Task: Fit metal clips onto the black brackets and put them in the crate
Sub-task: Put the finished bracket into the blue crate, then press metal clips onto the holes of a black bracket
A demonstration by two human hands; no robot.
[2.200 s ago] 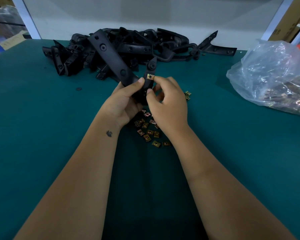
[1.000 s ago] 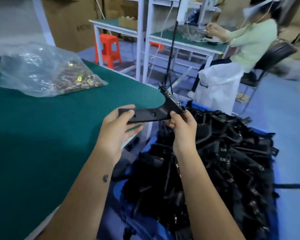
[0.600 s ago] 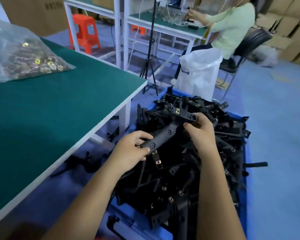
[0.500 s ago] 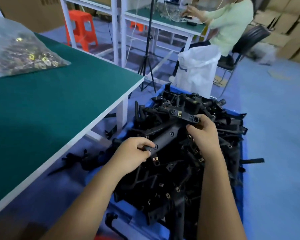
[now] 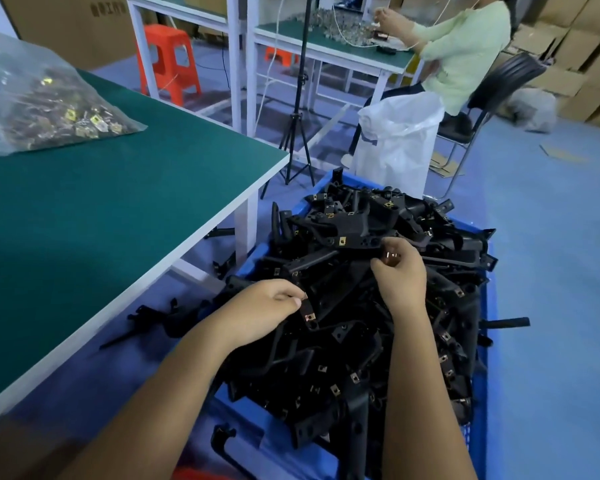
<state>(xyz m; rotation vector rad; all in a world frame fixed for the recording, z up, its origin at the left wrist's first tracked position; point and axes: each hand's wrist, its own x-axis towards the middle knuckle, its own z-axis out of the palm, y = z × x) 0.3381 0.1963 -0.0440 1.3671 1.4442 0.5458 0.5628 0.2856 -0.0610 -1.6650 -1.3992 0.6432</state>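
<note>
Since half a second back, we're letting go: the bracket (image 5: 326,258) we carried over is now lying on the heap in the crate (image 5: 482,306), and both hands are coming off it. Our left hand (image 5: 264,310) is sitting at its lower end with fingers loosely curled, maybe still touching, we honestly can't tell. Our right hand (image 5: 400,271) is by the upper end, fingers curled with a small shiny bit near the fingertips, but it's not clear if that's a clip being pinched.

The bracket's long axis is running from lower left by the left hand up to the right, past the right hand's fingertips, so both hands are about equally near. Next grab is back on the table (image 5: 118,209), off to our left.

Counting: one crate, one bag (image 5: 42,105) of clips, brackets way too many to count, a few spilling onto the floor.
</note>
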